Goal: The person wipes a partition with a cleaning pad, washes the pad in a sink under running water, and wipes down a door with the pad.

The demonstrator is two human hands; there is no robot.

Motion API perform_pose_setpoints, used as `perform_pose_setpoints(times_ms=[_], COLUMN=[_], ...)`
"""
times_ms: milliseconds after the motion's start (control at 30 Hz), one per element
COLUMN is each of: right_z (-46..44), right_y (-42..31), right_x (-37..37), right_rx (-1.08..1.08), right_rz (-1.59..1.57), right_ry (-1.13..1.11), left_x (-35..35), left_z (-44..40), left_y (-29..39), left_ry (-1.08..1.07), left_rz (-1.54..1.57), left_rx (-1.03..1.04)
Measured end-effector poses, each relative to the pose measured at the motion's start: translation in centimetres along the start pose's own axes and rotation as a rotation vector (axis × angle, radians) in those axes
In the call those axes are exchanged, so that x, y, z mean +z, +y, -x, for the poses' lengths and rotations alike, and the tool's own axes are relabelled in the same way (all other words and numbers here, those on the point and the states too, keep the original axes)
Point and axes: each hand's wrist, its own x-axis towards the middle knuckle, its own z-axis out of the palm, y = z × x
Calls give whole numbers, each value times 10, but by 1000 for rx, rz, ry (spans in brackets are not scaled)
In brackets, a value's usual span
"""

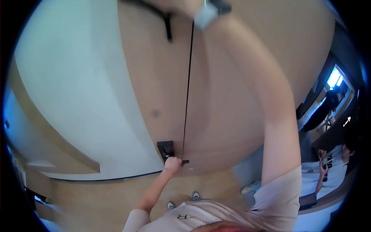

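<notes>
My left hand [173, 164] is closed at the black door handle [185, 161], beside a seam in a beige-brown door panel [162, 85]. Just above that hand is the black lock plate [165, 147], with small white marks on it. My right arm reaches high across the panel, and my right hand [181, 5] is blurred and partly cut off by the upper edge. A thin black forked object [168, 25] sticks out from this hand, which seems closed on it; its kind does not show. On my right wrist is a pale band with a dark part [206, 15].
A pale wall [77, 69] curves along the left of the panel. Below is a tan floor [108, 193] with my shoes [196, 195]. At the right, a person [328, 174] in a white top holds a phone-like thing, near a doorway with a bright window [334, 78].
</notes>
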Motion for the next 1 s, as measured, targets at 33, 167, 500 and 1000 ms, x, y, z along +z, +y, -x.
perform_pose_setpoints(times_ms=[33, 167, 500, 1000], right_z=[33, 177, 156, 224], right_y=[-20, -101, -3, 16], right_x=[-8, -56, -97, -124], right_rx=[58, -134, -164, 307], right_rz=[-165, -475, -316, -61], right_ry=[-156, -387, -460, -180], left_x=[-6, -14, -8, 66], left_z=[-1, 7, 20, 212], left_y=[2, 12, 13, 11], left_ry=[-45, -67, 73, -604], left_rz=[-15, -22, 56, 1043], left_rx=[-14, -20, 11, 83])
